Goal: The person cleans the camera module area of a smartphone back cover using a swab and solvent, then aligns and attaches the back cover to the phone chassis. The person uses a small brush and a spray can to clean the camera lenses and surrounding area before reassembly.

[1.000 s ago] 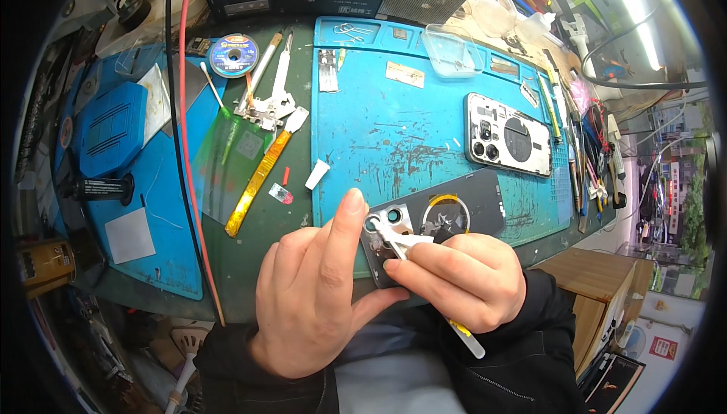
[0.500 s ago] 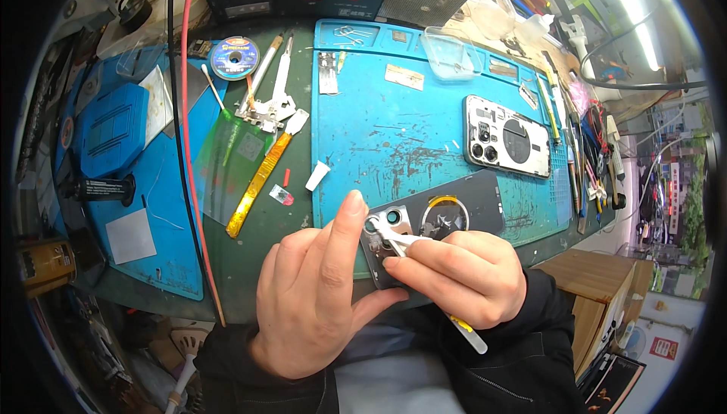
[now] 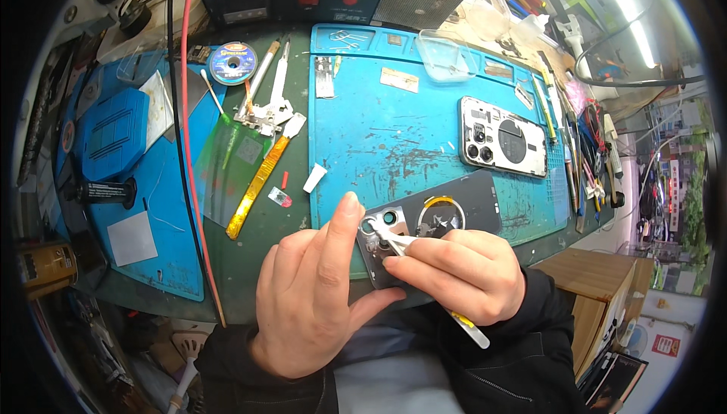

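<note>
Right grip (image 3: 477, 274) clamps a slim tool (image 3: 472, 331), left grip (image 3: 314, 297) spread against a dark panel (image 3: 478, 200), pale lettering (image 3: 351, 18) marking a machine (image 3: 291, 9).

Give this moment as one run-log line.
left hand: at dark-grey rectangular phone panel; right hand: holding slim silver-and-yellow metal tool; nearby: white phone body on blue mat

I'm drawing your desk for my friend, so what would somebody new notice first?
Probably the two hands at the lower middle: the left hand is by the left end of a dark phone back panel, and the right hand holds what look like tweezers over it. Next, perhaps the opened white phone with its black disc, on the right of the blue mat.
</note>
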### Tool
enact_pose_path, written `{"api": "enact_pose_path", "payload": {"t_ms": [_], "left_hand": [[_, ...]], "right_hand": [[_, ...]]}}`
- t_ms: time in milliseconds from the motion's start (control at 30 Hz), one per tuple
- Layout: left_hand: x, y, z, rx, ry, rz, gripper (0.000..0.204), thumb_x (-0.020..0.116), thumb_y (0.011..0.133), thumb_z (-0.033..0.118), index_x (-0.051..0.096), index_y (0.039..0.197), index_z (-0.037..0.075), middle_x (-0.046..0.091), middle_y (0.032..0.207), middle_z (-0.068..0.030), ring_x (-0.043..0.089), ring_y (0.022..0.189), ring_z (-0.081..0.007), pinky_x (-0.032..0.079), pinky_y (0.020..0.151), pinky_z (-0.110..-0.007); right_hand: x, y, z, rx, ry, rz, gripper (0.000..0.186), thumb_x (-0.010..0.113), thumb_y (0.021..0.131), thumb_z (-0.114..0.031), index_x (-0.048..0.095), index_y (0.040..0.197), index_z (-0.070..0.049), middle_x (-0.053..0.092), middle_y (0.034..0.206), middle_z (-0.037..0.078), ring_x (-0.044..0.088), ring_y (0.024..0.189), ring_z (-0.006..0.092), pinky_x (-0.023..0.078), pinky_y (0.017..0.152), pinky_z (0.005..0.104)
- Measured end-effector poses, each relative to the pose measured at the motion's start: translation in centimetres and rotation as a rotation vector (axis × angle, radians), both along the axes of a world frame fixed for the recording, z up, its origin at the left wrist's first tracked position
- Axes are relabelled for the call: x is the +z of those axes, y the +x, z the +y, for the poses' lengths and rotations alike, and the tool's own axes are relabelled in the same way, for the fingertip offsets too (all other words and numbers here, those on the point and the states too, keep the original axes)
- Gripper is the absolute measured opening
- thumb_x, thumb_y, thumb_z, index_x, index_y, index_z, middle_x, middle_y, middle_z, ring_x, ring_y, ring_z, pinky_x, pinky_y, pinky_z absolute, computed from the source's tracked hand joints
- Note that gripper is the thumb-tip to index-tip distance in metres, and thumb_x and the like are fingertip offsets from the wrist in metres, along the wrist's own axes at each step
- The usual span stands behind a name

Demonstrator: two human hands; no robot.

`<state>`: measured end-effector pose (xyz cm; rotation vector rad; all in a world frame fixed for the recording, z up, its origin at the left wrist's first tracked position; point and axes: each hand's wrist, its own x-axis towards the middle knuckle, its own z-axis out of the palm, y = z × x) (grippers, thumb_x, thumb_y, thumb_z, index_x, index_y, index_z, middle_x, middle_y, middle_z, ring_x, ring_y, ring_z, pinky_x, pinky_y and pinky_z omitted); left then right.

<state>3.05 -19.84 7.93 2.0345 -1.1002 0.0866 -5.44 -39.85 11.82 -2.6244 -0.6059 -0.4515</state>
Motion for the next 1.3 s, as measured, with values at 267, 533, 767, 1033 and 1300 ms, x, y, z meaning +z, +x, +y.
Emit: {"api": "enact_pose_path", "payload": {"t_ms": [267,533,767,1033,1300], "left_hand": [[0.3,-0.2,0.5,-0.013,0.017,0.029,0.109,0.092,0.060,0.033,0.041,0.148,-0.005,0.067,0.117,-0.0100,0.059,0.096,-0.0249,0.049,0.081,-0.037],[0.3,-1.9,2.3,0.063,0.075,-0.036,0.126,0.095,0.059,0.038,0.026,0.154,-0.006,0.060,0.125,-0.0141,0.052,0.102,-0.0254,0.047,0.086,-0.036],[1.9,-3.1,3.0,0.110,0.097,-0.061,0.089,0.080,0.077,0.052,0.052,0.138,-0.006,0.064,0.124,-0.0154,0.056,0.113,-0.0322,0.046,0.096,-0.043],[-0.7,-5.7,6.5,-0.453,-0.372,0.950,0.044,0.086,0.078,0.002,0.067,0.118,-0.002,0.070,0.108,-0.0151,0.068,0.090,-0.0207,0.056,0.073,-0.029],[-2.6,-8.6,6.5,-0.444,-0.499,1.189,0.030,0.079,0.081,-0.009,0.070,0.108,0.001,0.066,0.106,-0.0104,0.063,0.097,-0.0187,0.051,0.084,-0.031]], "right_hand": [[1.2,-2.2,-0.9,-0.152,0.244,-0.085,0.035,0.073,0.067,-0.005,0.077,0.101,-0.002,0.070,0.091,0.010,0.059,0.057,0.0175,0.045,0.048,0.0281],[1.1,-5.3,-0.7,-0.288,0.278,-0.248,0.019,0.072,0.072,-0.004,0.077,0.091,-0.003,0.070,0.081,0.009,0.056,0.052,0.0149,0.038,0.044,0.0247],[0.8,-7.6,1.6,-0.130,0.585,0.023,0.030,0.074,0.072,0.008,0.077,0.100,-0.003,0.071,0.091,0.011,0.061,0.059,0.0190,0.047,0.049,0.0278],[-1.3,-8.4,5.6,-0.041,0.834,0.171,0.025,0.079,0.069,0.005,0.078,0.091,-0.009,0.072,0.084,0.007,0.065,0.059,0.0198,0.050,0.050,0.0286],[-2.7,-9.7,6.6,0.050,0.923,0.237,0.034,0.077,0.073,0.009,0.075,0.105,-0.002,0.071,0.095,0.009,0.068,0.078,0.0242,0.054,0.065,0.0325]]}}
